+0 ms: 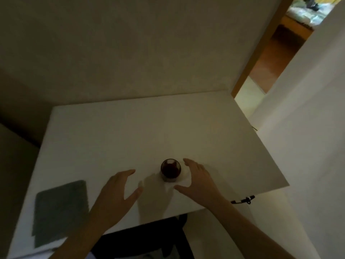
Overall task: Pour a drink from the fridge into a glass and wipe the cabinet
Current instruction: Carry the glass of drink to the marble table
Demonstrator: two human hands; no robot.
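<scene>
A small glass [170,170] holding a dark drink stands upright on the white cabinet top [130,131], near its front edge. My right hand [197,181] is open just to the right of the glass, fingers curved toward it but apart from it. On the other side, a hand's width left of the glass, my left hand [116,193] hovers open, fingers spread. A dark green cloth [60,212] lies flat on the cabinet top at the front left, beyond my left hand.
A plain wall runs behind the cabinet. To the right is a white wall [308,128] and an open doorway [276,58] to a wood-floored room. A black cable end [242,200] pokes out under the cabinet's right front corner. Dark space lies below the front edge.
</scene>
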